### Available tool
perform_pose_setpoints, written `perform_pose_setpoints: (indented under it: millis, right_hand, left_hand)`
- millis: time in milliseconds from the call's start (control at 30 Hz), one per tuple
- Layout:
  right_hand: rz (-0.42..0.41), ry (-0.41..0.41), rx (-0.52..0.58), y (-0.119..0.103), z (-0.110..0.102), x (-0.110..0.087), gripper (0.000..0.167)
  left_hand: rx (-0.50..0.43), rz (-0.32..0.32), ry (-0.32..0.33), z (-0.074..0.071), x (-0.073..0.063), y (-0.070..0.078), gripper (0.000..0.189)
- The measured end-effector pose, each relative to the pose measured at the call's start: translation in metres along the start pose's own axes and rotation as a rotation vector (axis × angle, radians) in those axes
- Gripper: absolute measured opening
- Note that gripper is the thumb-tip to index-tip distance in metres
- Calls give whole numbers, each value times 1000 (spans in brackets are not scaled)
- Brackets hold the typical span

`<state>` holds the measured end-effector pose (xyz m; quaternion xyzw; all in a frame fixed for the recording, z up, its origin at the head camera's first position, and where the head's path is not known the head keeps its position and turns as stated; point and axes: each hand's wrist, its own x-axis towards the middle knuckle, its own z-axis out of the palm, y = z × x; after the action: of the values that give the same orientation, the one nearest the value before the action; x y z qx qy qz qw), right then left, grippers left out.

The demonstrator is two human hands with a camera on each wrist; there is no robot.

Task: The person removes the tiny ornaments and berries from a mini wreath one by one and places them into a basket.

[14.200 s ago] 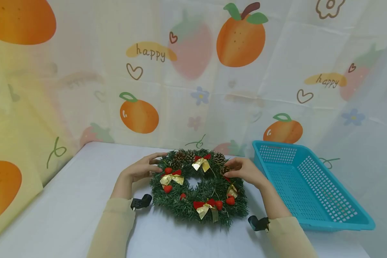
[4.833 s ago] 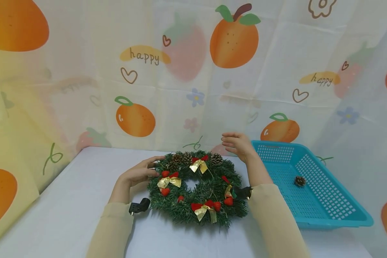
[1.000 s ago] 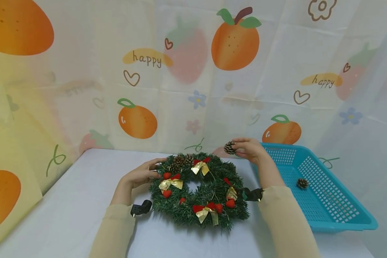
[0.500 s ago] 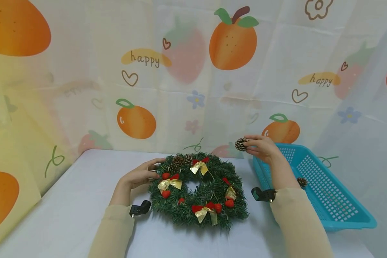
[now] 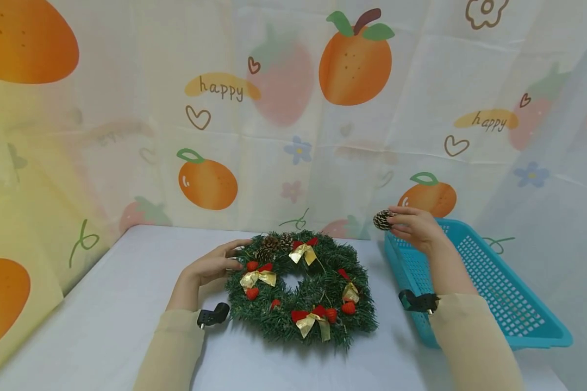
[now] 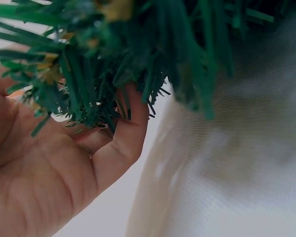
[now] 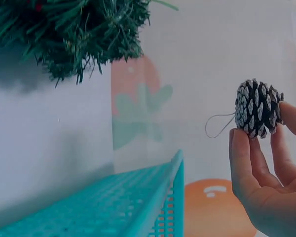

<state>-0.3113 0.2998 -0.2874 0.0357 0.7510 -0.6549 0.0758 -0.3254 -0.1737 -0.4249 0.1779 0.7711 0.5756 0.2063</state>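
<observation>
A green wreath [image 5: 330,274] lies on the table, dressed with gold-and-red bows, red berries and a few pine cones [image 5: 270,243] at its back left. My left hand [image 5: 211,267] holds the wreath's left edge; in the left wrist view, its fingers [image 6: 130,126] curl in under the needles. Between the thumb and fingers of my right hand [image 5: 417,228] is a loose pine cone [image 5: 383,220], raised near the back-left corner of the blue basket [image 5: 533,304]. A thin wire loop [image 7: 207,126] sticks out from this cone in the right wrist view.
White cloth covers the table [image 5: 127,293]. Behind it hangs a curtain [image 5: 283,163] printed with fruit. The basket, with perforated walls, stands right of the wreath, and my right forearm crosses over it, hiding part of its inside.
My right hand has taken a second pine cone off the wreath's back right and carried it rightward to the basket. The cone lying in the basket earlier is now hidden. The left hand stays put.
</observation>
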Motion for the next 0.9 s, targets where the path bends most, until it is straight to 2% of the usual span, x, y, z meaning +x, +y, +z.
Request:
perform_pose_setpoints:
  millis: [133,400,633,700,767,900]
  right_hand:
    - [-5,3,27,-1,-6,-4,63]
    - [-28,4,31,2,-24,-8,66]
    - [-31,1,35,7,-40,-11,34]
    - [-24,5,29,8,-44,-12,31]
    - [-12,11,20,10,-47,-13,33]
    - [17,30,9,13,-53,-14,50]
  left_hand:
    - [-1,-3,0,-1,0,-1,74]
    - [-2,-4,6,0,0,-1,74]
    - [-7,-8,9,1,1,-2,74]
    - [-8,-9,9,1,1,-2,74]
    - [-12,-6,6,1,1,-2,74]
    - [-17,-3,4,0,1,-1,74]
